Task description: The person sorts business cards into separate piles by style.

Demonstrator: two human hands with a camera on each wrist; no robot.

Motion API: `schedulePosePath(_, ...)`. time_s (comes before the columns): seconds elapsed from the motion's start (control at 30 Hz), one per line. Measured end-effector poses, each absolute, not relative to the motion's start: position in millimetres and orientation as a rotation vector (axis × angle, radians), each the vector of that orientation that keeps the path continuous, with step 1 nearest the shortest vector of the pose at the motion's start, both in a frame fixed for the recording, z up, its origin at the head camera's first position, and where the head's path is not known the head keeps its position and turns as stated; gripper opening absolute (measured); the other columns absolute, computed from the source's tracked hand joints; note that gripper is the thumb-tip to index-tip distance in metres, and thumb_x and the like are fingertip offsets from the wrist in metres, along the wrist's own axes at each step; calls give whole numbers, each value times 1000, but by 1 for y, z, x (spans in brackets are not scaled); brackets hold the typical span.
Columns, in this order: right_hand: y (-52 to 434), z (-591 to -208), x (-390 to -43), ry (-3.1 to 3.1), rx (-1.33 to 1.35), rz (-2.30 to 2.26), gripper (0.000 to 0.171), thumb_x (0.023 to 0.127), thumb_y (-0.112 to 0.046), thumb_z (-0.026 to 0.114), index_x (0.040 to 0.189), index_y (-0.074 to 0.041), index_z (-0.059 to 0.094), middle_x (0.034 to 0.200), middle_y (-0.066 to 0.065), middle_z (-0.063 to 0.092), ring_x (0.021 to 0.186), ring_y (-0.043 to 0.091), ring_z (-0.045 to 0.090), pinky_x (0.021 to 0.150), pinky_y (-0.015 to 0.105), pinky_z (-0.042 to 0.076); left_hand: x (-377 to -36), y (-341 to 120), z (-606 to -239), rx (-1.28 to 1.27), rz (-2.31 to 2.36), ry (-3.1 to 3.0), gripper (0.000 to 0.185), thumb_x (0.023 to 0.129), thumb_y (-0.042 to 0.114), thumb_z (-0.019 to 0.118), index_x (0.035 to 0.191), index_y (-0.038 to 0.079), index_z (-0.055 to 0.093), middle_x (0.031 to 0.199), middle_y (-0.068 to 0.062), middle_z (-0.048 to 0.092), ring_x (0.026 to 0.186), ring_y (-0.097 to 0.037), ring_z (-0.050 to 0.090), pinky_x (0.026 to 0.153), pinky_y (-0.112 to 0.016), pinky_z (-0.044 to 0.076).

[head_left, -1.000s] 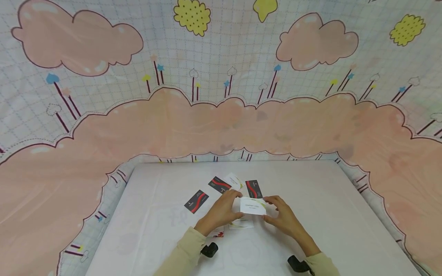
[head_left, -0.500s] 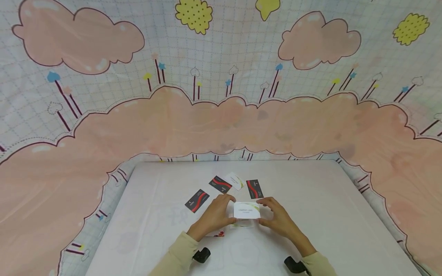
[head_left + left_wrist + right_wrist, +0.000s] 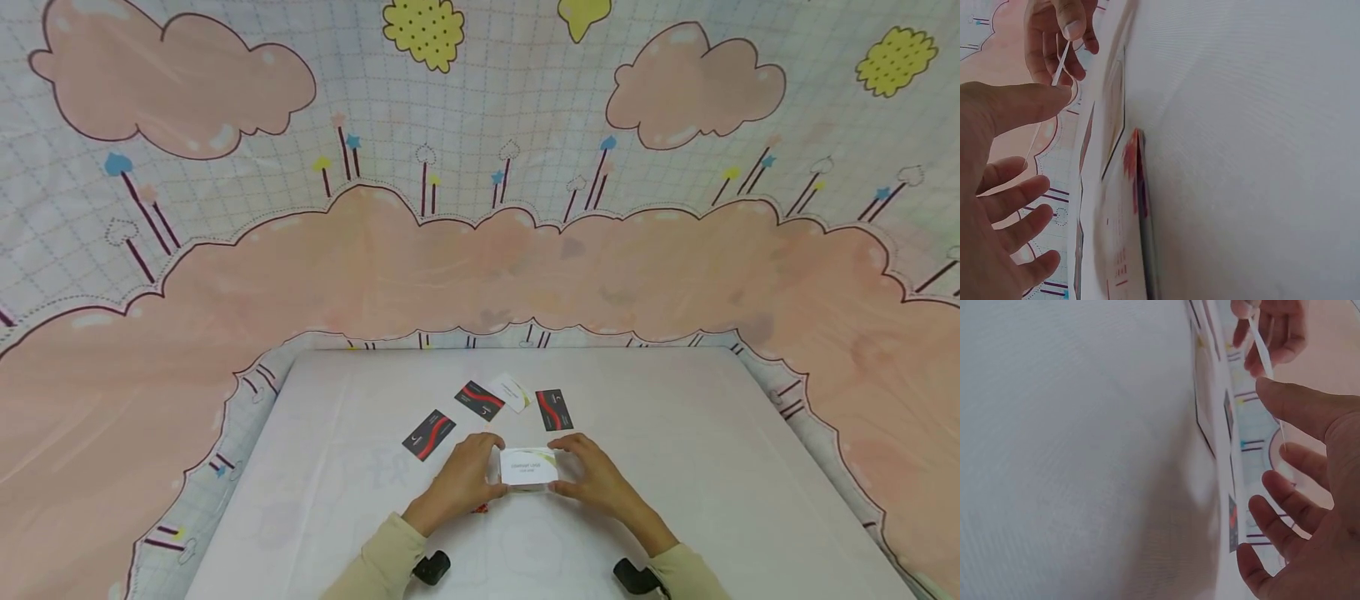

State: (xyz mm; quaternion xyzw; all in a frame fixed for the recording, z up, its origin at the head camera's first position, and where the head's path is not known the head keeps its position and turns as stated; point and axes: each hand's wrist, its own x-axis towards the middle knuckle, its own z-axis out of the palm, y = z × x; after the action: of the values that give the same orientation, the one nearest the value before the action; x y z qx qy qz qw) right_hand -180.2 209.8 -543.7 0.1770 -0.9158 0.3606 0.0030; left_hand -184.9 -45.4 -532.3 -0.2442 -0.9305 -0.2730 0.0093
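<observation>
White tabletop point(image 3: 315, 500) is spreading beneath both hands. Left hand point(image 3: 459, 482) and right hand point(image 3: 594, 482) are pinching a white card point(image 3: 528, 467) by its short ends, so its long axis is running hand to hand, face up, lifted off the surface. Under the grip more cards point(image 3: 480, 507) are lying; beyond it, three dark cards point(image 3: 553, 409) and a white one point(image 3: 511, 392) are lying apart.

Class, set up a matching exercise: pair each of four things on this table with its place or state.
Things:
1. white card with grey print
2. leftmost black-and-red card
3. rightmost black-and-red card
4. far white card

Places:
A. lies flat, left of the left hand
B. held between both hands
C. partly overlaps a black card
D. beyond the right hand

Pairs: 1-B, 2-A, 3-D, 4-C
</observation>
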Motion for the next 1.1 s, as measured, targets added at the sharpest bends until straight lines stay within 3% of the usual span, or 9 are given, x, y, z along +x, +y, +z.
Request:
schedulePosePath(0.5, 202, -553, -184, -2933, 560, 988, 52, 72, -20, 87, 119, -18, 65, 123, 4, 61, 118, 29, 57, 98, 59, 43, -185, -47, -544, -763, -794, -2933, 53, 74, 29, 84, 113, 11, 54, 114, -4, 61, 115, -24, 55, 102, -45, 41)
schedulePosePath(1.1, 198, -554, -182, -2985, 530, 849, 50, 69, -25, 88, 114, -18, 69, 118, 1, 61, 113, 24, 54, 99, 53, 40, -187, -45, -546, -733, -737, -3034, 51, 71, 33, 84, 108, 13, 56, 119, -5, 60, 121, -27, 50, 105, -51, 36)
